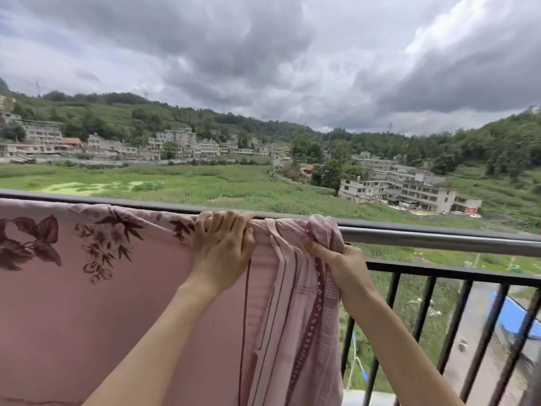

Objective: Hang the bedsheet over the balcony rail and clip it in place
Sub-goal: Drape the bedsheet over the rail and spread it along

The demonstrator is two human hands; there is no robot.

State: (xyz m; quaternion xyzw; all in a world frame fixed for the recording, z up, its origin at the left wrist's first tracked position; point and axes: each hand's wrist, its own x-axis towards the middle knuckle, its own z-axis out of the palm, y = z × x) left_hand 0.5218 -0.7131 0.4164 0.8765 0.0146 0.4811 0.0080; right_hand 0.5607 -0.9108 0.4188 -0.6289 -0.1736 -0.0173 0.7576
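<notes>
A pink bedsheet (pixel 123 294) with dark red flower prints hangs over the metal balcony rail (pixel 433 234), spread flat to the left and bunched into folds at its right end. My left hand (pixel 222 247) presses the sheet against the top of the rail, fingers curled over it. My right hand (pixel 336 259) grips the bunched right end of the sheet just below the rail. No clip is in view.
Black vertical bars (pixel 450 326) run under the rail on the right, where the rail is bare. Far below lie a road, a blue roof (pixel 515 315), green fields and buildings. Heavy clouds fill the sky.
</notes>
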